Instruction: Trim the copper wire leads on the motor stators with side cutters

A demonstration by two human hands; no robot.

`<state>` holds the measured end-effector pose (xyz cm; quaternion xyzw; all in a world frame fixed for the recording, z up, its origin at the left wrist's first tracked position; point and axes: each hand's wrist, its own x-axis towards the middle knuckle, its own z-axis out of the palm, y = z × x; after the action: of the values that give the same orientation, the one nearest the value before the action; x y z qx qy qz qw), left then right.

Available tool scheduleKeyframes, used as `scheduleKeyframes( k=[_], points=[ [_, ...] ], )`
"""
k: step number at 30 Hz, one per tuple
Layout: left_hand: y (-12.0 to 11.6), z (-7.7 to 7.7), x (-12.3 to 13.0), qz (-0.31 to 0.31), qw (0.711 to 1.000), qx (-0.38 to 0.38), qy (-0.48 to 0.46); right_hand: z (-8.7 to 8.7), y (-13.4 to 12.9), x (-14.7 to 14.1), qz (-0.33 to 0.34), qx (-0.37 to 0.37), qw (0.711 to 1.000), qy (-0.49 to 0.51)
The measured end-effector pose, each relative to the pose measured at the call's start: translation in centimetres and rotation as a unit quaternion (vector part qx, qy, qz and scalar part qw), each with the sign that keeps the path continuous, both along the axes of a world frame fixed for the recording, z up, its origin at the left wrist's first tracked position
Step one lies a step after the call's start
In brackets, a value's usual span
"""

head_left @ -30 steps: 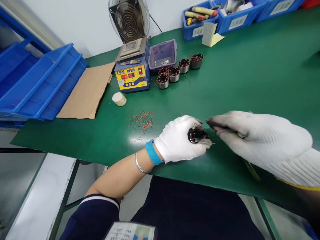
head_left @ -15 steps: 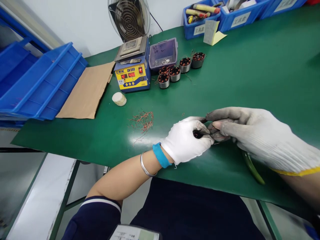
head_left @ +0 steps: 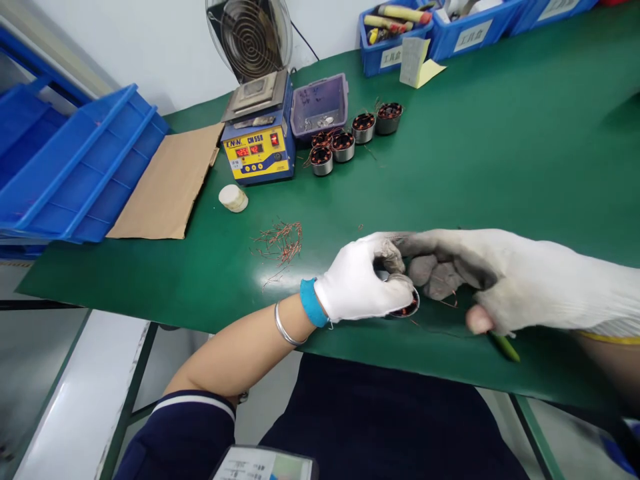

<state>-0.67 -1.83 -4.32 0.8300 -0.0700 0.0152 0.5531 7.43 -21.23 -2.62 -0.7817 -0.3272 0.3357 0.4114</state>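
My left hand (head_left: 357,279), in a white glove with greyed fingertips, is wrapped round a motor stator (head_left: 411,307). Part of its silver rim and dark copper-wound inside shows below the fingers. Just right of it is my right hand (head_left: 465,270), in a worn white glove with a bare thumb tip. Its thumb stands away from the fingers, whose tips lie close to the left hand. Thin copper wire (head_left: 450,301) shows by these fingers; I see no firm grip on it. Under the right hand pokes out a green handle (head_left: 506,347), its tool hidden.
A loose heap of copper wire clippings (head_left: 283,241) lies left of my hands, near a white round block (head_left: 233,198). Behind are a blue-yellow CM 550 unit (head_left: 259,157), a purple bin (head_left: 320,100) and several stators (head_left: 343,147). Blue tool boxes (head_left: 390,57) line the back.
My right hand's thumb has swung down and away from its fingers, which were pinched together at the stator. More of the stator's rim now shows under my left hand. The view has shifted slightly.
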Motion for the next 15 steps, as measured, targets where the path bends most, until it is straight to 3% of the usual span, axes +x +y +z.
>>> scheduleKeyframes(
  k=[5, 10, 12, 15],
  points=[
    [0.3, 0.0, 0.3, -0.022, 0.99, -0.129, 0.058, -0.1, -0.2, -0.2, 0.055, -0.054, 0.996, 0.05],
    [0.8, -0.4, 0.6, 0.045, 0.952, -0.266, 0.142, -0.5, 0.0, 0.1, 0.046, -0.061, 0.99, 0.12],
    [1.0, 0.0, 0.3, 0.073, 0.965, -0.22, 0.124, -0.7, 0.0, 0.2, 0.03, -0.059, 0.989, 0.135],
    [1.5, 1.5, -0.5, 0.047, 0.993, 0.007, 0.11, -1.0, -0.2, 0.4, -0.016, -0.054, 0.991, 0.121]
  ],
)
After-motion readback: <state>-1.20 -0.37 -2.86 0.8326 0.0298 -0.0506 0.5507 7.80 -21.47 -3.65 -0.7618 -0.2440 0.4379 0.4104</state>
